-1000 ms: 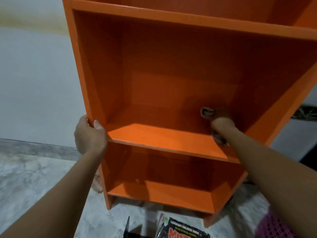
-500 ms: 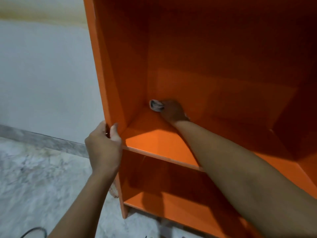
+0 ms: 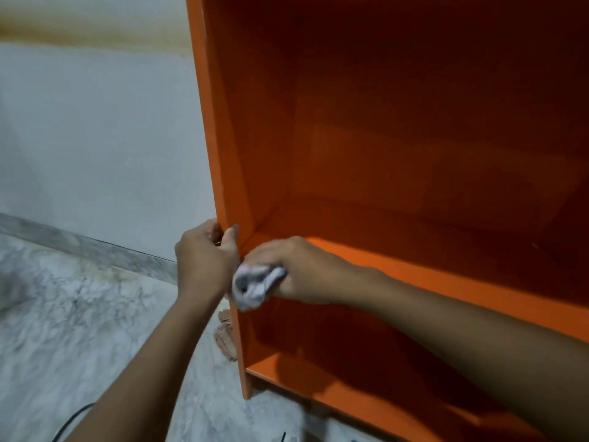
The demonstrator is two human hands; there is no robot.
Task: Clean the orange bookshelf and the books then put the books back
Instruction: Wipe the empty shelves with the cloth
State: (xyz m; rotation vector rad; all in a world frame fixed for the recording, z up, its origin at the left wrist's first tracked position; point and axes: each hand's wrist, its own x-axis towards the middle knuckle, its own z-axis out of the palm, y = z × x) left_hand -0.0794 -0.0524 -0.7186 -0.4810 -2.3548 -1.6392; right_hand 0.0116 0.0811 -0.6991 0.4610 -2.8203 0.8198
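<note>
head view: our right hand (image 3: 296,269), clutching a crumpled grey-white cloth (image 3: 255,282), has come from the back corner to the front edge of the orange wooden bookshelf (image 3: 242,138), left hand (image 3: 205,263) gripping its side, so this shelf looks nearly wiped; books unseen.

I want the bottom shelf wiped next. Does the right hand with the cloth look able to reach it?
Probably yes: the right hand holds the cloth at the middle shelf front edge, and the open front below shows nothing blocking the bottom shelf.
</note>
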